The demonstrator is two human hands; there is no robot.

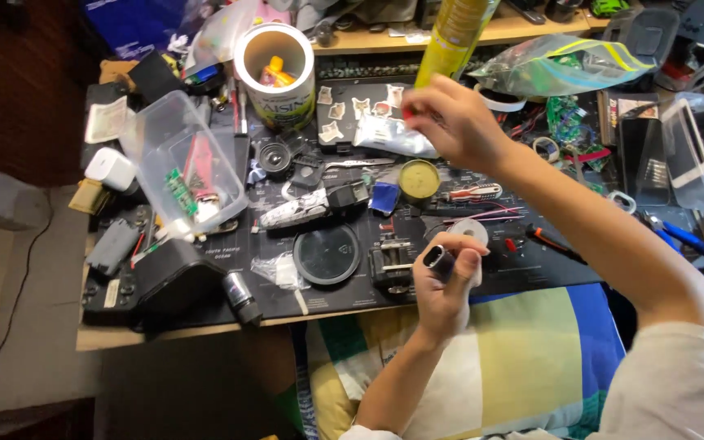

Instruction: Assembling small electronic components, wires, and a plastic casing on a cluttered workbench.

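Over a very messy desk [205, 330], two bare hands are working on small parts.

Sitting on the dark mat are a big clear plastic box [177, 155], a tall white tub [275, 69], a flat black round lid [327, 255] and a little yellow tin [419, 179]. The left hand [443, 285] is holding a small black cylinder [438, 261] up near the desk's front edge, fingers wrapped shut around it. The right hand [454, 122] is hovering farther back, fingertips pinched together on something tiny and red; I cannot tell what it is. It looks like a fitting step: the tiny piece would need careful lining up with the cylinder.
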